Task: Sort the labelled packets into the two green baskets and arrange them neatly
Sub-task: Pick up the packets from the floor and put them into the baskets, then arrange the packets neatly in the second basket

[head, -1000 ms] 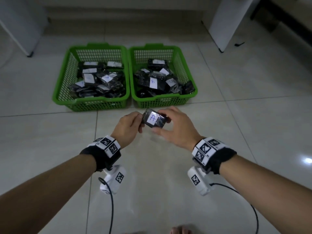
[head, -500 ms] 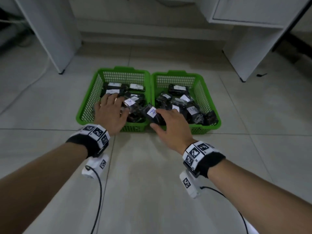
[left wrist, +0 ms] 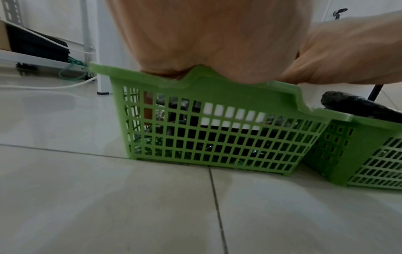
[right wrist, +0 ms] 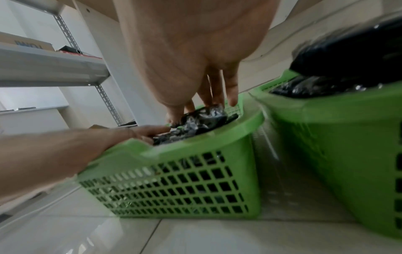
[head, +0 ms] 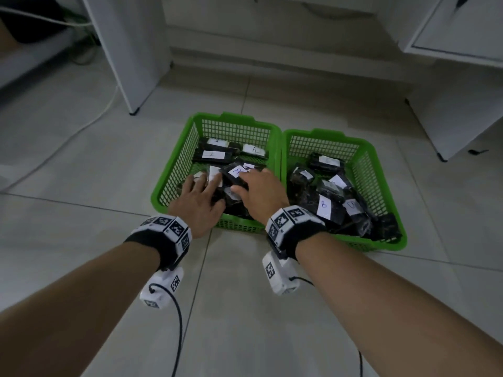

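Observation:
Two green baskets stand side by side on the floor. The left basket (head: 174, 170) holds black packets labelled A; the right basket (head: 381, 170) holds black packets, one labelled B (head: 324, 205). My right hand (head: 243, 182) pinches a black packet labelled A (head: 234, 174) just above the pile in the left basket. In the right wrist view its fingers (right wrist: 230, 92) and thumb are curled round this packet (right wrist: 204, 115). My left hand (head: 201, 185) lies flat with straight fingers on the packets at the near left of the same basket. The left wrist view shows only the palm (left wrist: 206, 34) over the basket's rim (left wrist: 217, 89).
White furniture legs (head: 136, 63) stand behind the baskets on the left and a white cabinet (head: 457, 85) on the right. A white cable (head: 81, 129) runs over the tiled floor at left. A metal shelf rack (right wrist: 65, 68) shows in the right wrist view.
Both hands moved forward from the floor into the left basket. The left hand let go of the A packet and lies flat on the pile; the right hand carried it over the pile.

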### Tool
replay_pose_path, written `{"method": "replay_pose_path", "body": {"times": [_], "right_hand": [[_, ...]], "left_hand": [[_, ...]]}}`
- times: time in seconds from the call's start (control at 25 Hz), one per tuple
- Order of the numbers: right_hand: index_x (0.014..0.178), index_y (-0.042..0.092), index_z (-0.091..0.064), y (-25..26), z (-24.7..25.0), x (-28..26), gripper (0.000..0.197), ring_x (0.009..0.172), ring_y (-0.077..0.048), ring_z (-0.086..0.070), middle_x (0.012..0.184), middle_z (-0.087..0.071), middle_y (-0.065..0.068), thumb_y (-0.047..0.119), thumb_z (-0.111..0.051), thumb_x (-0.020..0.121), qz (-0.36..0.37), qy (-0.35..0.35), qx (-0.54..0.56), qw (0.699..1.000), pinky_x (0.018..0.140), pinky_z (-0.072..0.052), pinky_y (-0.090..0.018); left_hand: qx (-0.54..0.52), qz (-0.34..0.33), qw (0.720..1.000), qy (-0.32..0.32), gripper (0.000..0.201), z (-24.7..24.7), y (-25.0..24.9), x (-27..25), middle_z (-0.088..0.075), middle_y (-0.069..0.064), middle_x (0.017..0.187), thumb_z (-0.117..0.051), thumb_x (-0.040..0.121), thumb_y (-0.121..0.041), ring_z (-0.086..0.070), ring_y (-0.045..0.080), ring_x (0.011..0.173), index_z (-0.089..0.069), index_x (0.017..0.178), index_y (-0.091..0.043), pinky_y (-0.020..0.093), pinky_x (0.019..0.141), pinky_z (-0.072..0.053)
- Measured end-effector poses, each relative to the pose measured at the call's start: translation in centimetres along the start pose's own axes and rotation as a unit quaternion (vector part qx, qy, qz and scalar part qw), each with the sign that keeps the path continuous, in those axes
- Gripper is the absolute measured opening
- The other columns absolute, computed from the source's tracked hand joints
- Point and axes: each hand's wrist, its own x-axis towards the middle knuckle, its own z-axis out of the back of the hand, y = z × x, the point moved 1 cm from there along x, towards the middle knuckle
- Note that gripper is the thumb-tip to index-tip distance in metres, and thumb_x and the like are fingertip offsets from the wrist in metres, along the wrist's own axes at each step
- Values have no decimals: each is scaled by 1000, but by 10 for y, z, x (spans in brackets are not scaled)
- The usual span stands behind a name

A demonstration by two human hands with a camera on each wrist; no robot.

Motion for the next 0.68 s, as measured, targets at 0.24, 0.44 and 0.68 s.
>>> {"method": "replay_pose_path", "body": {"times": [0.24, 0.44, 0.68], "right_hand": [[162, 19, -11, 7, -19, -18, 65, 151, -33, -18, 169, -4, -10, 41, -38, 107, -24, 61, 37, 997, 121, -28, -45], [155, 17, -31, -6, 31, -71, 58, 148, -24, -24, 163, -26, -5, 39, -45, 104, 7, 33, 39, 999, 123, -25, -45], [129, 11, -58, -91, 68, -100, 41, 118, -31, -51, 124, -59, -8, 28, -60, 91, -62, -58, -9, 996, 100, -45, -47]], "left_hand": [[-21, 36, 999, -8, 71, 12, -13, -13, -4, -2, 168, -28, 96, -54, 3, 26, 154, 5, 157, -39, 58, 115, -31], [-22, 31, 999, 2, 72, 19, -16, -18, 4, 3, 168, -30, 97, -55, 4, 29, 154, 10, 156, -41, 63, 116, -22], [13, -69, 986, -152, 48, 22, -33, -30, -35, 14, 156, -34, 95, -44, -27, 34, 146, -53, 129, -15, 56, 112, -27]]}}
